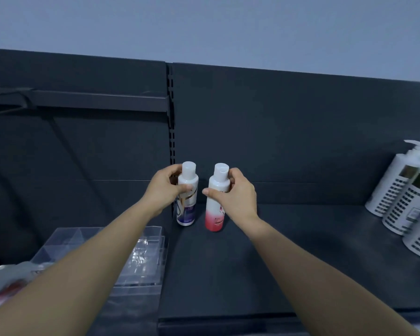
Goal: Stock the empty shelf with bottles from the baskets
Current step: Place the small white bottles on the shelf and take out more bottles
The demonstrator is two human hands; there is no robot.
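Two small white bottles stand upright near the back left corner of the dark shelf (289,258). The left one, a bottle with a purple base (187,204), is gripped around its shoulder by my left hand (164,190). Beside it, a bottle with a pink base (215,212) is gripped at its neck and upper body by my right hand (238,197). The two bottles stand a small gap apart, both bases down on or right at the shelf surface. No baskets are in view.
Three tall white pump bottles (405,197) with dark striped labels stand at the shelf's right end. A clear plastic compartment organiser (141,258) lies on the neighbouring shelf to the left, with a white packet (7,284) at the lower left. A slotted upright (171,122) divides the back panels.
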